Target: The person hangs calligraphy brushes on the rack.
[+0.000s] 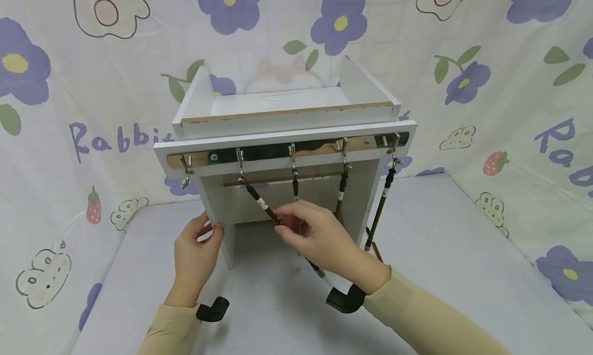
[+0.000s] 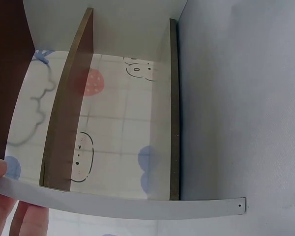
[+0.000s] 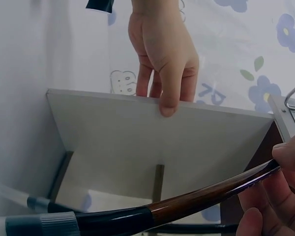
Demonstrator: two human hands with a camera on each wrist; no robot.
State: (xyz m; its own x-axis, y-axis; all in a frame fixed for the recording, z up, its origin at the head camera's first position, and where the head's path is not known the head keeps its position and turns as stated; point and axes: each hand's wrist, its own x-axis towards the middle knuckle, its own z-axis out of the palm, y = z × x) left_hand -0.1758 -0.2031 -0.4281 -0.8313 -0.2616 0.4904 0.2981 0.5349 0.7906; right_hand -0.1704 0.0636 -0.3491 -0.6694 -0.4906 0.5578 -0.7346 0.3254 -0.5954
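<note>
A calligraphy brush (image 1: 262, 203) with a brown handle hangs by its loop from a hook on the metal hook rail (image 1: 273, 152). My right hand (image 1: 324, 236) pinches its handle between thumb and fingers, and the brush slants down to the right. In the right wrist view, the brush (image 3: 191, 201) runs to a dark section and a pale tip at the left edge. My left hand (image 1: 196, 252) grips the front edge of the white shelf's left side panel (image 3: 137, 120), thumb on one face and fingers on the other.
More brushes, including the far right one (image 1: 382, 206), hang from hooks right of the held one. The leftmost hook (image 1: 186, 172) bears nothing. An open-fronted tray top (image 1: 278, 99) forms the shelf's upper part. The unit stands on a white table (image 1: 463, 272) before a patterned curtain (image 1: 389, 15).
</note>
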